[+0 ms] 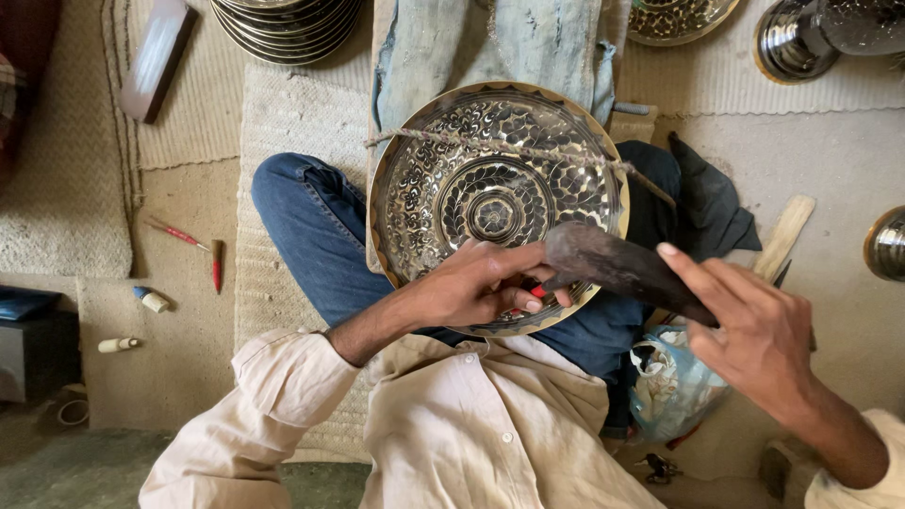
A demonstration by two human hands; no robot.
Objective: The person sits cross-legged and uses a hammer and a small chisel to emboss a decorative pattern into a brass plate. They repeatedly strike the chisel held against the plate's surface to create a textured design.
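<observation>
A round brass plate [443, 179] with a dark engraved floral pattern rests tilted on my lap, with a rope [514, 149] stretched across its upper part. My left hand [476, 283] lies on the plate's lower rim and pinches a small red-handled tool [534, 292] against the metal. My right hand [754, 330] grips a dark, worn wooden mallet [613, 264], whose head hangs just above the left hand's fingers.
A stack of brass plates [287, 28] sits at the top left, more metal vessels [801, 38] at the top right. Red-handled tools [179, 234] lie on the mat at left. A plastic bag [669, 382] and a wooden stick [784, 236] lie at right.
</observation>
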